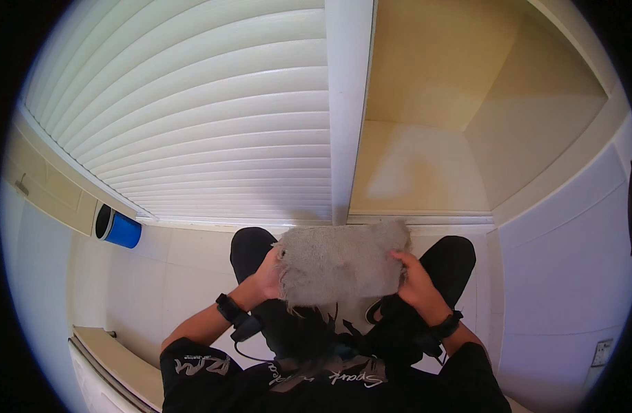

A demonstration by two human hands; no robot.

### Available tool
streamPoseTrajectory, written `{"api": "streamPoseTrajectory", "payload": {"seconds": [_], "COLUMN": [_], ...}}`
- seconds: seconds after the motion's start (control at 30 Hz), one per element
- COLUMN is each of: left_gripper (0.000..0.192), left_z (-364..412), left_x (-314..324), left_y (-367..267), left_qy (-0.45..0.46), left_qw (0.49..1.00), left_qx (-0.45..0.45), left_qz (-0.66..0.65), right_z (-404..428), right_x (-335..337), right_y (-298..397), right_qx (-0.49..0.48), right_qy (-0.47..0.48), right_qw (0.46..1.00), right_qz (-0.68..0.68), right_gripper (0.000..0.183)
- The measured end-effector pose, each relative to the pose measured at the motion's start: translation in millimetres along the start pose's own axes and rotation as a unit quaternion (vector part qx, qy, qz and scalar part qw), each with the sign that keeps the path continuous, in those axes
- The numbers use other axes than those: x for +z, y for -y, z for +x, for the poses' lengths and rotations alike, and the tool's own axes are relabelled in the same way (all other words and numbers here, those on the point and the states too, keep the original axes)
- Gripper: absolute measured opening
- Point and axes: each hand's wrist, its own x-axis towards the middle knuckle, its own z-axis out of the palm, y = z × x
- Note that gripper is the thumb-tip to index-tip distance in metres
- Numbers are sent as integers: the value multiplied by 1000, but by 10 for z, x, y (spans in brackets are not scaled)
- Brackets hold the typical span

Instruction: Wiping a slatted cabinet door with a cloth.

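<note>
A grey cloth with frayed edges is spread between my two hands, above my lap. My left hand grips its left edge, with the fingers mostly hidden behind the fabric. At the opposite edge my right hand holds the cloth, its thumb lying on top. Just beyond the cloth runs the bottom track of a built-in cupboard. Its right side stands open and shows a cream inner floor.
A white louvred sliding door covers the cupboard's left side. A blue bin stands on the tiled floor at left, by a cream cabinet. On the right wall is a socket. My bent knees flank the cloth.
</note>
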Motion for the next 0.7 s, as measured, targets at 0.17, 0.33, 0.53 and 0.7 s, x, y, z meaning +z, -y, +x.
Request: {"api": "streamPoseTrajectory", "payload": {"seconds": [0.17, 0.33, 0.53, 0.7], "left_gripper": [71, 63, 53, 42], "left_z": [216, 560, 606, 518], "left_x": [235, 783, 845, 823], "left_y": [68, 432, 436, 288], "left_qy": [80, 102, -35, 20], "left_qw": [985, 979, 985, 966], "left_qx": [-51, 104, 97, 145], "left_qz": [-147, -142, -136, -212], "right_z": [102, -171, -141, -77], "right_x": [172, 757, 652, 693], "right_y": [321, -136, -73, -156], "right_qx": [-277, -489, -443, -455], "right_qy": [-123, 3, 192, 59], "right_qw": [875, 471, 438, 799], "right_qz": [-377, -734, -758, -389], "right_gripper": [16, 37, 58, 55]}}
